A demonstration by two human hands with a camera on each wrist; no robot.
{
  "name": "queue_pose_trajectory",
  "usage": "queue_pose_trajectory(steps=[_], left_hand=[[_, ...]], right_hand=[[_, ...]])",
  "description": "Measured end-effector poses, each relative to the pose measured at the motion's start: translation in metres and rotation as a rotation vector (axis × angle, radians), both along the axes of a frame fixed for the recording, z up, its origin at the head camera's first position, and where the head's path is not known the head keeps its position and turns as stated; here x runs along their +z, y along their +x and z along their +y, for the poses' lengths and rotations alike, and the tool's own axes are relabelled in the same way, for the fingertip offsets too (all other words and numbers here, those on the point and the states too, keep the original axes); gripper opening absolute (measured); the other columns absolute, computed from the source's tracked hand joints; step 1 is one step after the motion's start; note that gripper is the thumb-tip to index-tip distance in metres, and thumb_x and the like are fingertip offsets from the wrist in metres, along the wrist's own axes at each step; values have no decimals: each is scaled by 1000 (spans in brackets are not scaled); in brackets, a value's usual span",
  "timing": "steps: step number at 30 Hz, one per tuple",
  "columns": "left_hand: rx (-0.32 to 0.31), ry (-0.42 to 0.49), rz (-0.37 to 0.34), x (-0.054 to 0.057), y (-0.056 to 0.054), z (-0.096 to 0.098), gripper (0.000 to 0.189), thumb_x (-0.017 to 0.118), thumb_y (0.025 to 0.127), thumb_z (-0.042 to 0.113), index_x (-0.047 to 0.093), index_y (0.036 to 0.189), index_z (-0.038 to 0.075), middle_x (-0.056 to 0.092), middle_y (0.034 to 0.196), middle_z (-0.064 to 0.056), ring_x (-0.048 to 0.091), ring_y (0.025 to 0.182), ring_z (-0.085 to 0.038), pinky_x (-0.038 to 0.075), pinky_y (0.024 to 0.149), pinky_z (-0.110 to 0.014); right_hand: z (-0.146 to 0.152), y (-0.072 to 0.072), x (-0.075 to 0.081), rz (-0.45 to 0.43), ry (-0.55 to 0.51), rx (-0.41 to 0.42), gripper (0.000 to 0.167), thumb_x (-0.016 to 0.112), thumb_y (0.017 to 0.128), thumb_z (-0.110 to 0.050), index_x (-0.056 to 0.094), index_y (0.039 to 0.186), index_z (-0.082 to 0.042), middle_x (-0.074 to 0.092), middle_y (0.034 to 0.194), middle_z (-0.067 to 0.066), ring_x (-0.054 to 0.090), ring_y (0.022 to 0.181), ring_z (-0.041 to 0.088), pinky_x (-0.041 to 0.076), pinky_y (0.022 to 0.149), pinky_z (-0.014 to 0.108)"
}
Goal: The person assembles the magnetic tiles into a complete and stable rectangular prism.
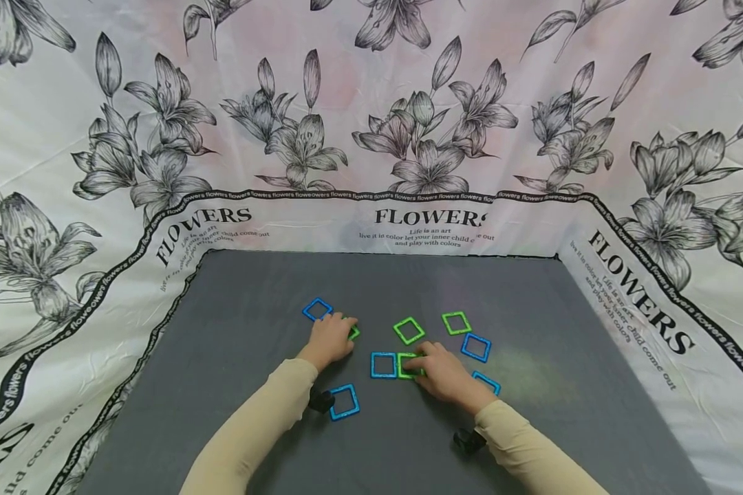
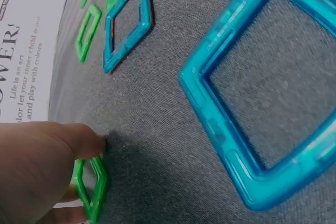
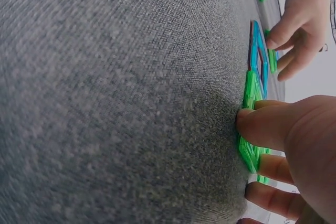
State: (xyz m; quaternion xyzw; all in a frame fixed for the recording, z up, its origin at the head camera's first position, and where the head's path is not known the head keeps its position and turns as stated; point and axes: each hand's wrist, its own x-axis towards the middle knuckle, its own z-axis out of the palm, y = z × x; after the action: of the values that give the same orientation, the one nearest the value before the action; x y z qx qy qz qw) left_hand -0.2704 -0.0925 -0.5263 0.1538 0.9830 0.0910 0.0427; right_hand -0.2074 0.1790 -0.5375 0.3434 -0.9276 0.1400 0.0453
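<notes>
In the head view my left hand (image 1: 331, 339) holds a green square magnetic tile (image 1: 354, 333), partly hidden under the fingers. The left wrist view shows the thumb at one edge of that green tile (image 2: 101, 187) and fingers on its other side. My right hand (image 1: 446, 372) grips another green square tile (image 1: 404, 375), which lies edge to edge with a blue square tile (image 1: 383, 376). Thumb and fingers span this green tile (image 3: 249, 90) in the right wrist view. A thin red edge shows along the blue tile (image 2: 121, 59).
A blue tile (image 1: 345, 415) lies near my left wrist, another (image 1: 309, 302) beyond the left hand. Two green tiles, one (image 1: 408, 341) nearer the middle and one (image 1: 456, 314) farther right, lie beyond my right hand. Blue tiles (image 1: 475, 337) (image 1: 488, 379) lie right. Flower-printed cloth surrounds the grey table (image 1: 241, 289).
</notes>
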Motion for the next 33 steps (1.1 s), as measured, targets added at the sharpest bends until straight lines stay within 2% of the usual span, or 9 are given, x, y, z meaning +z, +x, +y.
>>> queue_pose_trajectory(steps=[9, 19, 25, 33], left_hand=[[-7, -56, -27, 3, 0, 6, 42, 69, 95, 18, 66, 137, 18, 67, 122, -14, 61, 107, -35, 51, 93, -53], [-12, -68, -13, 3, 1, 6, 42, 71, 95, 22, 66, 137, 20, 64, 118, -15, 61, 99, -32, 54, 84, -49], [-34, -53, -14, 2, 0, 2, 43, 72, 95, 23, 66, 137, 19, 63, 118, -16, 62, 98, -33, 55, 83, -49], [-59, 15, -30, 4, -3, -3, 42, 75, 92, 23, 68, 132, 16, 62, 113, -15, 59, 90, -27, 55, 79, -44]], right_hand=[[0, 1, 2, -5, -1, -8, 26, 78, 86, -6, 80, 111, -16, 66, 114, 15, 59, 95, 28, 51, 76, 42], [0, 1, 1, -3, -8, -3, 25, 78, 86, -7, 80, 110, -16, 66, 114, 15, 59, 96, 28, 52, 77, 43], [0, 0, 0, -12, -3, -11, 26, 78, 86, -7, 80, 110, -17, 66, 114, 15, 59, 96, 28, 51, 76, 43], [0, 0, -1, -18, 4, -18, 26, 78, 87, -7, 80, 111, -18, 66, 116, 15, 59, 98, 29, 52, 76, 43]])
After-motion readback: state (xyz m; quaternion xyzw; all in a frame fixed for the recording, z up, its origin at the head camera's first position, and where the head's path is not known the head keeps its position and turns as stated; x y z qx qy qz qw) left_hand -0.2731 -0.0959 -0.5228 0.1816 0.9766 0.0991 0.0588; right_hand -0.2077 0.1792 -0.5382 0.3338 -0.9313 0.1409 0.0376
